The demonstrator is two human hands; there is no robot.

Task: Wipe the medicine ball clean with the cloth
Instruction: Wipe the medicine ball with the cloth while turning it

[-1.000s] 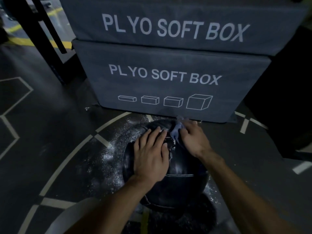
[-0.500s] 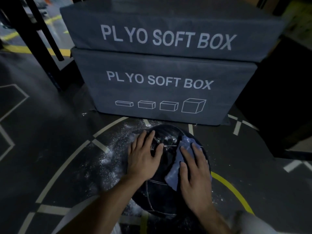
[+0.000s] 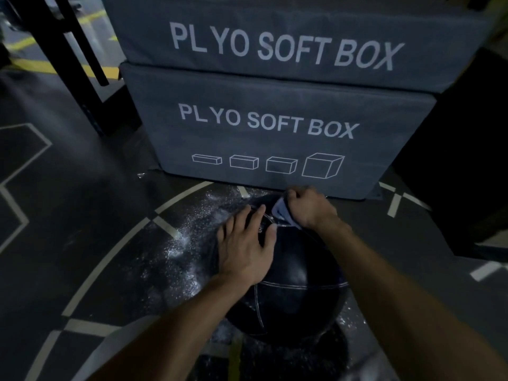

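Steadying the medicine ball (image 3: 291, 273) with the flat, spread left hand (image 3: 244, 248), the right hand (image 3: 310, 210) pinches the cloth (image 3: 279, 210) against its far side to wipe.

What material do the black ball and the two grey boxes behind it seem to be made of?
Medicine ball: probably leather or a synthetic imitation, smooth and slightly glossy, with stitched white seams between panels.
Upper plyo box and lower plyo box: grey woven-looking fabric cover, matte, with printed white letters; the word SOFT suggests foam inside, though this is hidden.

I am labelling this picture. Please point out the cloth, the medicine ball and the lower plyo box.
cloth (image 3: 279, 209), head view, pale fold beside the right hand.
medicine ball (image 3: 297, 273), head view, shiny top panel.
lower plyo box (image 3: 275, 144), head view, front face.
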